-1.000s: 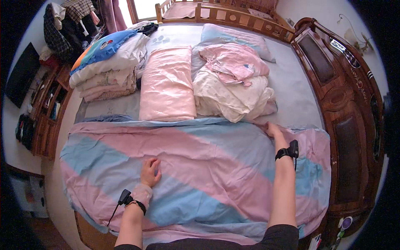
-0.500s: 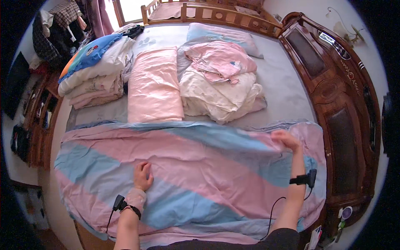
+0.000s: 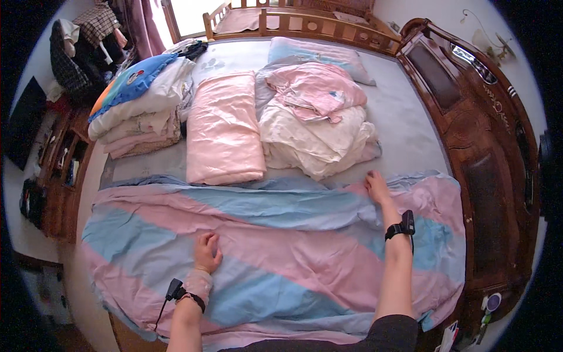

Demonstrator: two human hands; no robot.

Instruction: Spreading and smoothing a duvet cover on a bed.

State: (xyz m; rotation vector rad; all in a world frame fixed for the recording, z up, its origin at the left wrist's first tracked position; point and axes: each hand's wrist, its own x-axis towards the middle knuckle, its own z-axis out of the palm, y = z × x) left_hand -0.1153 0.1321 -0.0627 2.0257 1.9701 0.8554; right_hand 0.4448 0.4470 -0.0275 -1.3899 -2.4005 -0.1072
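A quilt (image 3: pixel 281 252) in broad pink and blue diagonal stripes lies spread across the near part of the bed, its far edge folded over in a long strip. My left hand (image 3: pixel 207 253) rests on the quilt left of the middle, fingers loosely bent and thumb apart, with nothing seen in it. At the far right of the folded strip, my right hand (image 3: pixel 376 186) is closed on the quilt's edge; its fingertips are partly hidden. A dark strap with a small device sits on each wrist.
Beyond the quilt lie a folded pink quilt (image 3: pixel 226 129), a heap of white and pink bedding (image 3: pixel 319 138) and a striped pillow (image 3: pixel 322 57). Folded bedding (image 3: pixel 141 126) is stacked at the left. A carved wooden headboard (image 3: pixel 478 158) stands right; a wooden railing (image 3: pixel 316 24) is behind.
My right hand has moved left and away from me, carrying the quilt's edge, and the blurred folded strip now lies flatter. The left hand stays on the quilt, with little movement.
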